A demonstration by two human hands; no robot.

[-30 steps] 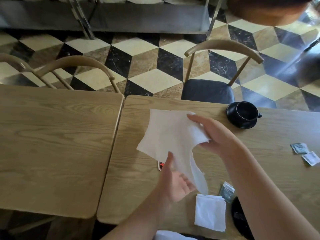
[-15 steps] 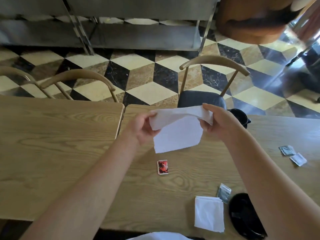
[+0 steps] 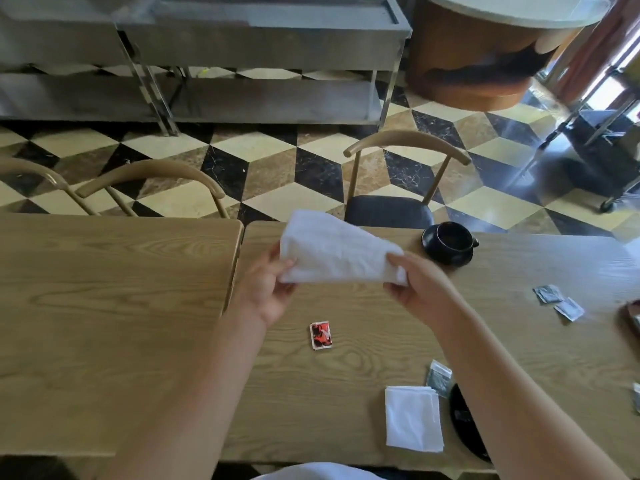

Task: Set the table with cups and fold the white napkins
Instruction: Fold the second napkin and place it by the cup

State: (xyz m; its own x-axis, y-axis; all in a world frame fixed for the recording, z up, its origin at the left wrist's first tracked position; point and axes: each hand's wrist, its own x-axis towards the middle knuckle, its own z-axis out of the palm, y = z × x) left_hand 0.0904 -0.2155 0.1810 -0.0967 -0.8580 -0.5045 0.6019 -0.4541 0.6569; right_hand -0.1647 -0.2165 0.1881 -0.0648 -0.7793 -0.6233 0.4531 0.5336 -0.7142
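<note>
Left hand (image 3: 268, 292) and right hand (image 3: 420, 289) each pinch one end of a white napkin (image 3: 337, 252), held doubled over above the wooden table (image 3: 381, 341) — clear of its surface. Black cup (image 3: 452, 239) on saucer (image 3: 446, 258) stands at the far edge; folded napkin (image 3: 412, 417) lies near the front edge.

There is one view only, from a wide-angle camera worn on the person's head. It looks forward and down over the near edge of the wooden bench (image 3: 346, 375), close enough that both forearms rise from the bottom of the frame toward the middle. Beyond the bench's far edge it takes in the chair (image 3: 398, 188) and the chequered floor (image 3: 277, 161), and straight lines bow toward the frame's borders.
</note>
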